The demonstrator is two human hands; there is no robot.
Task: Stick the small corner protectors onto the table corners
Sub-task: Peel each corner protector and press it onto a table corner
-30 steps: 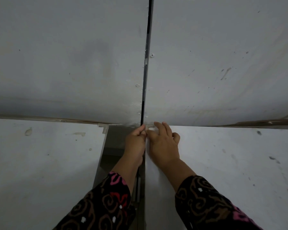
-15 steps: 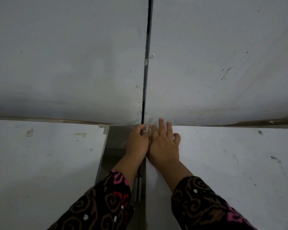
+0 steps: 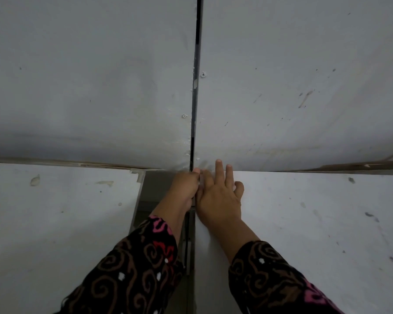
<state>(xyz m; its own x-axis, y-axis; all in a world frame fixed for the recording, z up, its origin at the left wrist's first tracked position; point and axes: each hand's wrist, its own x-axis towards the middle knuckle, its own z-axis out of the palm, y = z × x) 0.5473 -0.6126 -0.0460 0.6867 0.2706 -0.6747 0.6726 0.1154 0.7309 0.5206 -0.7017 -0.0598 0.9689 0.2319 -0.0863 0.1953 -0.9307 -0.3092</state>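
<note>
Corner protector at the far left corner of the right surface (image 3: 315,211) is hidden under the hands. Right hand (image 3: 218,197) lies flat on that corner, fingers (image 3: 218,169) straight, pressing down. Left hand (image 3: 184,189) is in the gap against the corner's side, fingers curled; can't tell if it holds anything. Clear second protector (image 3: 138,174) sits on the left surface (image 3: 55,223) far right corner. Grey wall (image 3: 100,87) behind.
</note>
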